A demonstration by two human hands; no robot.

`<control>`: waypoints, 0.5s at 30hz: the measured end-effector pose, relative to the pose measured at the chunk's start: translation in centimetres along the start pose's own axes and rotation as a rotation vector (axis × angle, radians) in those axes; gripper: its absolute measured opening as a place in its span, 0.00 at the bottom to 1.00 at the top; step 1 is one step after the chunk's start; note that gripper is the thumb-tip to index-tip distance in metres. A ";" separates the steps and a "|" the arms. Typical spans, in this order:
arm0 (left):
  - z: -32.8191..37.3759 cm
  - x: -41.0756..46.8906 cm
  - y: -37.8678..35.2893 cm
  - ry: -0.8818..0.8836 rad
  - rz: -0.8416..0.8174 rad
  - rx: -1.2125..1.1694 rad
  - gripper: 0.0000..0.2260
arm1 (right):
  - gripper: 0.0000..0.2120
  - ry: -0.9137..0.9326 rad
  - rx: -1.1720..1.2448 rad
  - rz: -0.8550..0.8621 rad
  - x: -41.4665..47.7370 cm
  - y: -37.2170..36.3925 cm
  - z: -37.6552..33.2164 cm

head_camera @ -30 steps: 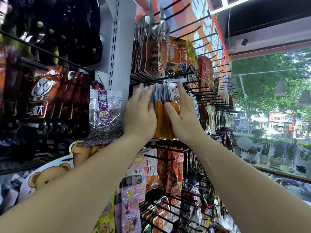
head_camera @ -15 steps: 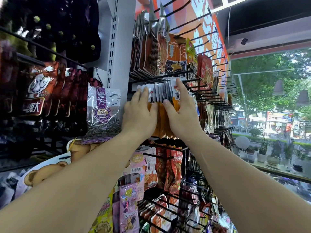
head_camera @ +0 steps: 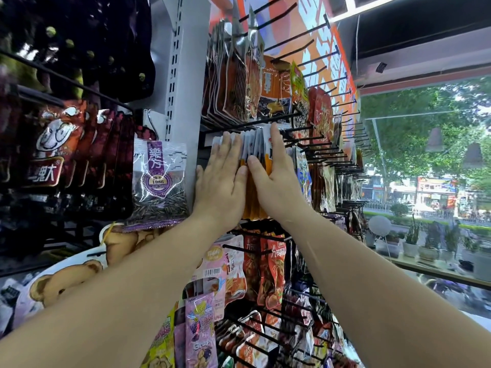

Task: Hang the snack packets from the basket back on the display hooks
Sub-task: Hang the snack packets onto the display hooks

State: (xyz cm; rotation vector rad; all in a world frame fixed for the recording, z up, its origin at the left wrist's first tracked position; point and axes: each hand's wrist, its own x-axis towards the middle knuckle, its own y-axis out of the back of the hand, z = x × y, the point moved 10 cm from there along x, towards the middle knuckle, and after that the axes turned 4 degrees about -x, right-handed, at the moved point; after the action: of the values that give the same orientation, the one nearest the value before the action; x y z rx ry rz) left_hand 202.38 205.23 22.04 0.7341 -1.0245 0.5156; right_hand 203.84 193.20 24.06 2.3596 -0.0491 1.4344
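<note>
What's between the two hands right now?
A bunch of white-and-orange snack packets, flanked by the left hand and right hand, in the head view.

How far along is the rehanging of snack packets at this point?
Done: a bunch of white-and-orange packets hangs in the rack's middle row. In hand: the left hand and right hand press flat on either side of that bunch, apparently squaring it. Left: several bare hooks stick out at upper right. The basket is out of view, so the remaining count cannot be told.

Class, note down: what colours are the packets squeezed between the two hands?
White tops over orange-yellow bodies on the packets, seen in the head view.
</note>
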 end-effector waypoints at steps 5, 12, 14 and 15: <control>-0.6 0.2 -0.2 0.042 -0.035 0.035 0.25 | 0.34 -0.025 0.003 -0.050 0.1 -1.4 0.2; -0.5 -0.1 -0.8 0.052 -0.045 -0.019 0.28 | 0.30 -0.016 0.027 -0.059 -0.5 0.2 0.1; -0.2 -0.3 -0.5 0.037 -0.020 -0.054 0.30 | 0.29 -0.019 0.027 -0.012 -0.9 1.1 0.4; -0.1 -0.4 -0.3 0.038 -0.010 -0.055 0.30 | 0.28 -0.019 0.022 0.000 -1.1 1.4 0.5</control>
State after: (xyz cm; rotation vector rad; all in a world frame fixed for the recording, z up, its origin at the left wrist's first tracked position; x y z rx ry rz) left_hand 202.47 205.08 21.52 0.6784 -0.9956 0.4891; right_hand 203.40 191.55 23.37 2.3911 -0.0384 1.4192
